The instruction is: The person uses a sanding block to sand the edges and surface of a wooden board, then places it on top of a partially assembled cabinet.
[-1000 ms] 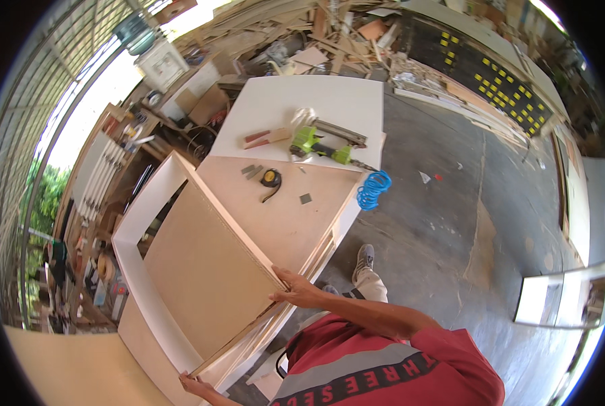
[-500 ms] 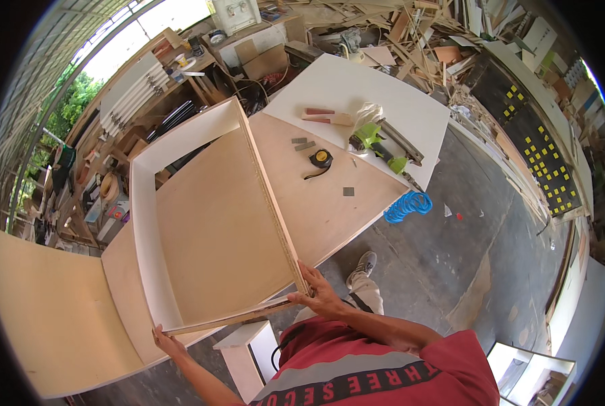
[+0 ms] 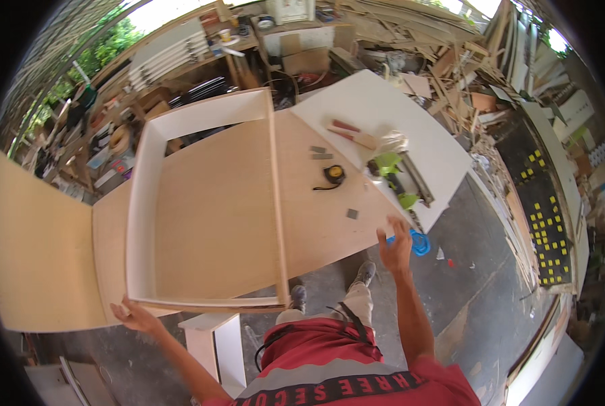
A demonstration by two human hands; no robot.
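A rectangular wooden frame (image 3: pixel 280 210), white inside and with bare wood edges, rests on the pale plywood-topped table. My left hand (image 3: pixel 138 318) grips its near left corner, thumb by the edge. My right hand (image 3: pixel 397 249) is off the frame, raised near the table's right edge with fingers apart and nothing in it. Just beyond that hand lies a green and grey nail gun (image 3: pixel 389 164) on a white panel (image 3: pixel 437 152). A blue coiled air hose (image 3: pixel 421 245) hangs beside the hand, partly hidden by it.
On the plywood (image 3: pixel 316 230) lie a yellow-black tape measure (image 3: pixel 334 174), staple strips (image 3: pixel 321 156) and a small grey piece (image 3: pixel 352 214). A white-sided box (image 3: pixel 228 345) stands below the table's near edge. Scrap wood (image 3: pixel 444 64) piles up at the back right.
My right hand has let go of the frame's near right corner and moved right toward the nail gun. My left hand stays at the near left corner. The view has shifted.
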